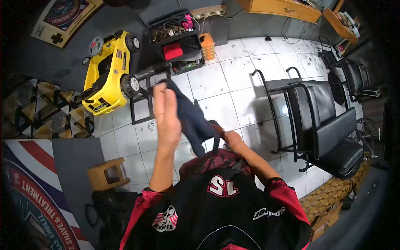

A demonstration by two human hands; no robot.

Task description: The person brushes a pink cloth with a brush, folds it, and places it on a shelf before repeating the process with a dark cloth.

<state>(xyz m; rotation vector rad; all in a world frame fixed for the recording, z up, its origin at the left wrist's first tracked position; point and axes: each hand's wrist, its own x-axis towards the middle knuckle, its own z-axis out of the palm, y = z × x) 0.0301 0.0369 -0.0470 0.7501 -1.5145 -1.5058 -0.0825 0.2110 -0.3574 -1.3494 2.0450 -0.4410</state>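
Note:
My left hand (167, 112) is raised at the middle, its fingers stretched out and slightly smeared by motion. Just behind it, a dark navy cloth (191, 116) with a black strap loop (216, 141) hangs in front of my body. My right hand (232, 138) is lower and closer to my waist, fingers closed on the cloth near the strap. Part of the cloth's far end is hidden behind my left hand.
A yellow toy car (109, 75) sits at the left, above a black metal frame (142, 100). A dark shelf cart (177, 39) stands ahead, with an orange basket (207, 46) beside it. Black chairs (318, 121) are on the right; a brown stool (107, 173) is at the lower left.

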